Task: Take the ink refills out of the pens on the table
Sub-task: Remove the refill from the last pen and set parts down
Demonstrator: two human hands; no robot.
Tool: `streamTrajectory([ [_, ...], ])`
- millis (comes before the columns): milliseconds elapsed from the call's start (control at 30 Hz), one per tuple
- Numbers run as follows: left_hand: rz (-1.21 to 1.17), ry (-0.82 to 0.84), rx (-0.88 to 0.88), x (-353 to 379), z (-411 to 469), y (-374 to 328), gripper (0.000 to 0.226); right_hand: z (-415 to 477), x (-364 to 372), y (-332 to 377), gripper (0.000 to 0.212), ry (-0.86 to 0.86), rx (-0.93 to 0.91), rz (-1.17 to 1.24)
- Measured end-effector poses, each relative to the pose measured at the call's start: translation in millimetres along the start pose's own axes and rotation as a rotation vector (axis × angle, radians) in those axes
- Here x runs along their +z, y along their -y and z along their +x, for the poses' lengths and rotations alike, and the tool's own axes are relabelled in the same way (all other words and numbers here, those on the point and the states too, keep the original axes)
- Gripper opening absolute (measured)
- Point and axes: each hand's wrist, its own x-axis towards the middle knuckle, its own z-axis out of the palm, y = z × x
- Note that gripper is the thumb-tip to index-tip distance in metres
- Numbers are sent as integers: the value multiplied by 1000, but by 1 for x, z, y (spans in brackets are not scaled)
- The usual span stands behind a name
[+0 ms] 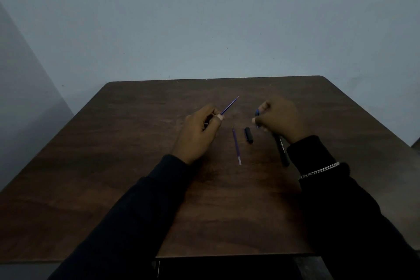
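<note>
L hand (200, 129) is pinching a purple refill (229, 105); R hand (281, 118) is gripping a blue pen piece (257, 114) (fingers curled); 2nd refill (236, 145) is lying on the table (136, 143).

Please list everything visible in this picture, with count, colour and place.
table: one, dark brown, fills the lower view
wall: one, grey-blue, behind the table
loose refill: one, purple, on the table between the hands
cap: one, black, right of the loose refill
pen barrel: one, black, reaching from under the right hand
held refill: one, purple, pinched by the left hand
blue part: one, small, pinched by the right hand
bracelet: one, silver, right wrist
hands: two, in dark sleeves
</note>
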Motion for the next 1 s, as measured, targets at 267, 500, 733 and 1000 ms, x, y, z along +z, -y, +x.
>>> streamTrajectory([
  [267,13,4,2,0,-1,0,21,9,11,-4,14,111,142,-89],
  [500,13,10,-8,0,-2,-1,24,10,17,-4,15,142,202,-113],
  [733,27,4,-6,0,-1,-2,26,4,13,1,28,206,246,-117],
  [1000,13,14,-17,0,-2,-4,23,-2,10,7,22,200,247,-149],
])
